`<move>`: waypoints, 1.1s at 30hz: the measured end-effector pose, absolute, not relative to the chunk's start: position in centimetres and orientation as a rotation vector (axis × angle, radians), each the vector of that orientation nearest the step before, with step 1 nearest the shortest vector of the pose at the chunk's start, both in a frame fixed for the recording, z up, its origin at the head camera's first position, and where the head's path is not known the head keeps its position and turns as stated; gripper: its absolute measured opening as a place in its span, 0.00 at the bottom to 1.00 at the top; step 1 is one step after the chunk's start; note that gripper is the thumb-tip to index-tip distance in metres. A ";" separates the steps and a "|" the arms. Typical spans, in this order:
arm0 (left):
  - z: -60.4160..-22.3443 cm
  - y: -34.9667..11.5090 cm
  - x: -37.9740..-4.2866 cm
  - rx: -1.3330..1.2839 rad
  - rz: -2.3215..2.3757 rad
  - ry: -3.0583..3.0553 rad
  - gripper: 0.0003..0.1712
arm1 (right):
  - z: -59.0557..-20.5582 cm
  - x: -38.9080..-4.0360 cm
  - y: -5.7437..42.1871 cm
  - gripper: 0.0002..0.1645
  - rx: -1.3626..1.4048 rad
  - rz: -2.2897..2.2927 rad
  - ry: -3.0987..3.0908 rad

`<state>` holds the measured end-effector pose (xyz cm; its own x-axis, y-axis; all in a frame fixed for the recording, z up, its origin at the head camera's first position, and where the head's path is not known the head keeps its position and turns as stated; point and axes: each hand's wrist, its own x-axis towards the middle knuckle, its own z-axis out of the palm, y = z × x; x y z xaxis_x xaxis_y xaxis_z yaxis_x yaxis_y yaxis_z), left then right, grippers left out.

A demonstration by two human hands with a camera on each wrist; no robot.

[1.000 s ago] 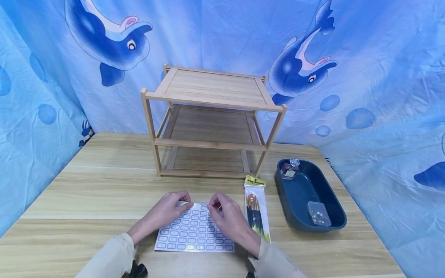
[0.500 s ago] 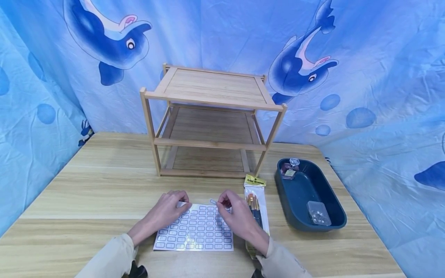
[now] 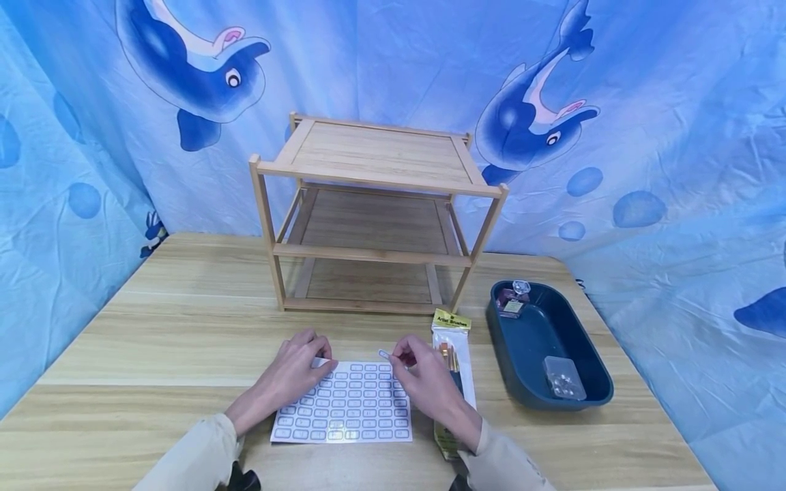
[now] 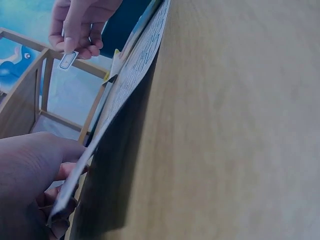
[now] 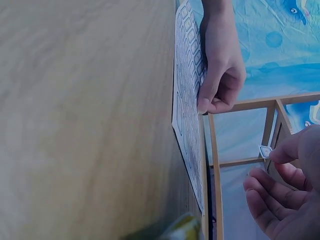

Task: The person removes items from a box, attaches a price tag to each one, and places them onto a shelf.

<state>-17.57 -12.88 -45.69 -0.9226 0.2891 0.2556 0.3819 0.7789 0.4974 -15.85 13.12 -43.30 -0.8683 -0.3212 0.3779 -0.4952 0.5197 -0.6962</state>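
Left hand (image 3: 295, 372) pinches label sheet (image 3: 350, 412) at far left corner; your right hand (image 3: 424, 380) pinches loose label (image 4: 68, 60) by one end. Touch edges only; back probably sticky.

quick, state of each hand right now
Left hand: holding the label sheet by its edge.
Right hand: pinching a single loose label.

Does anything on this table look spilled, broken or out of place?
Nothing looks spilled or broken. Only the label sheet sits askew: its far left corner is raised off the table, apparently because the left hand pinches it there.
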 end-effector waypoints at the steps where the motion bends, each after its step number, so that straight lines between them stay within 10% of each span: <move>1: -45.7 -12.9 -17.5 -0.532 -0.838 -2.808 0.08 | -43.3 -15.9 13.2 0.07 0.693 1.266 -2.560; 33: -42.4 -9.4 -16.9 -0.921 -1.362 -2.637 0.03 | -43.2 -15.9 13.9 0.04 0.913 1.361 -2.536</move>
<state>-16.88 -9.37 -42.40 -0.8238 0.4879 0.2887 0.5179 0.4405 0.7333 -15.87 13.93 -43.20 -0.8104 -0.4511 0.3739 -0.5609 0.4131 -0.7175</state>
